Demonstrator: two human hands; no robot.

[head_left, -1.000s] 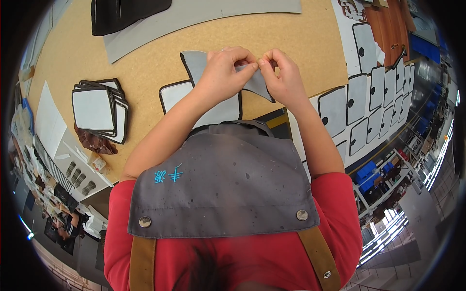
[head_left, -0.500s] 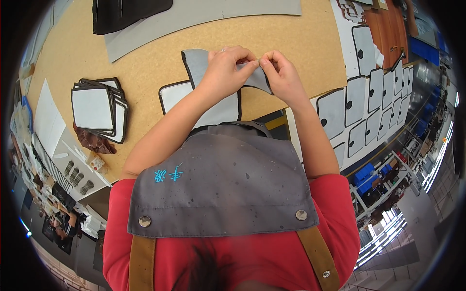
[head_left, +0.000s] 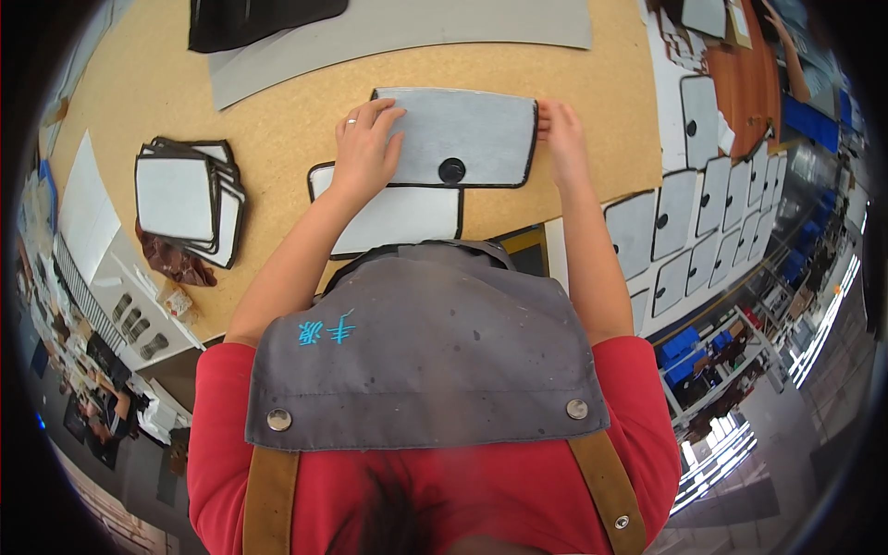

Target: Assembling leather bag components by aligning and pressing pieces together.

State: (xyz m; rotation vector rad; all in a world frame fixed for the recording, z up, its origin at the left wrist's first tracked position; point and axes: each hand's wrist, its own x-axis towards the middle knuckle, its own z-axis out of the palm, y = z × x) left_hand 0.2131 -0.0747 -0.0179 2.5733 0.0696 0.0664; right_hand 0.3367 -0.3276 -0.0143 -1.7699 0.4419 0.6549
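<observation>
A grey rectangular panel (head_left: 472, 134) with a black edge and a black round snap lies flat on the tan cork table (head_left: 277, 83). My left hand (head_left: 365, 148) rests palm down on its left end, fingers spread, a ring on one finger. My right hand (head_left: 560, 129) touches its right edge with the fingertips. Under and in front of this panel lies a second white-grey panel (head_left: 398, 217) with a black border.
A stack of similar panels (head_left: 185, 199) sits at the left with a brown scrap (head_left: 176, 264) beside it. Rows of finished panels (head_left: 703, 213) lie at the right. A long grey sheet (head_left: 407, 23) and black material (head_left: 250, 18) lie at the far edge.
The panel was held up and pinched between both hands; now it lies flat on the table, with the hands moved apart to its two ends.
</observation>
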